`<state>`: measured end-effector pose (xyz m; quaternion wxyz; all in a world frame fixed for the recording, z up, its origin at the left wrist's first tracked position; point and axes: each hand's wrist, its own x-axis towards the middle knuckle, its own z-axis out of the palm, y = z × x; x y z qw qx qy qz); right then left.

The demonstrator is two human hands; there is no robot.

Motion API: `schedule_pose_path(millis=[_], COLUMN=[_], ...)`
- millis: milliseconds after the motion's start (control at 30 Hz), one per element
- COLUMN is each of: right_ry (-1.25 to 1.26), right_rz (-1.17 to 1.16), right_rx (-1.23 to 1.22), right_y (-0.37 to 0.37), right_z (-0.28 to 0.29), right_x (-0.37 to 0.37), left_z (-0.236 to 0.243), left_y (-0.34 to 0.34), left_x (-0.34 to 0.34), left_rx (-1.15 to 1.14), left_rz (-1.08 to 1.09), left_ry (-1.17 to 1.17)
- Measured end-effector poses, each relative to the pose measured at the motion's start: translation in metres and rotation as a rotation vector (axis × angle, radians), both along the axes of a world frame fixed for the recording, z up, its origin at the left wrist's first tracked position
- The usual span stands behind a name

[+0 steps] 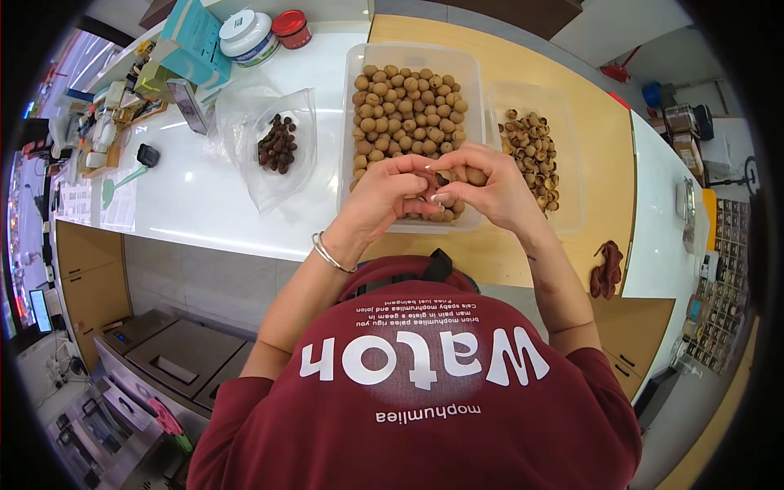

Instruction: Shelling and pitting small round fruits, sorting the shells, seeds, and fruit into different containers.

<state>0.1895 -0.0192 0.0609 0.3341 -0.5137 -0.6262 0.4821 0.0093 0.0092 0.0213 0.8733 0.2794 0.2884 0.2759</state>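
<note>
My two hands meet over the near part of a clear plastic box [353,147] full of round, brown dried longans [404,106]. Between the fingertips is a dried longan [443,177], its dark inside showing where the shell is broken. My left hand [388,196], with a silver bangle on its wrist, pinches at it with thumb and fingers. From the other side my right hand [492,186] grips it, with fingers curled; another brown longan [475,175] shows by the palm. Fingers partly hide the held fruit.
Right of the box, a clear tray [574,163] holds broken empty shells [531,151]. To the left, dark peeled longans [278,145] lie in a clear plastic bag [245,175]. A phone [188,104], white tub [247,37] and red jar [291,28] stand behind. Dark red cloth [606,269] lies at right.
</note>
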Motion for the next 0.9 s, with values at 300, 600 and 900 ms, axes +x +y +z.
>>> schedule_pose_path(millis=[300,600,900], right_ry=[-0.11,-0.202,-0.323], right_rz=[0.016,0.011,0.072], right_rx=[0.119,0.139,0.324], right_y=[0.001,0.001,0.001], right_z=[-0.001,0.004,0.011], right_x=[-0.001,0.002,-0.009], left_z=[0.011,0.006,-0.002], left_y=[-0.002,-0.004,0.003], left_x=[0.002,0.003,0.001], left_rx=[0.079,0.006,0.104], left_rz=[-0.004,0.005,-0.049], left_ry=[0.084,-0.076,0.002])
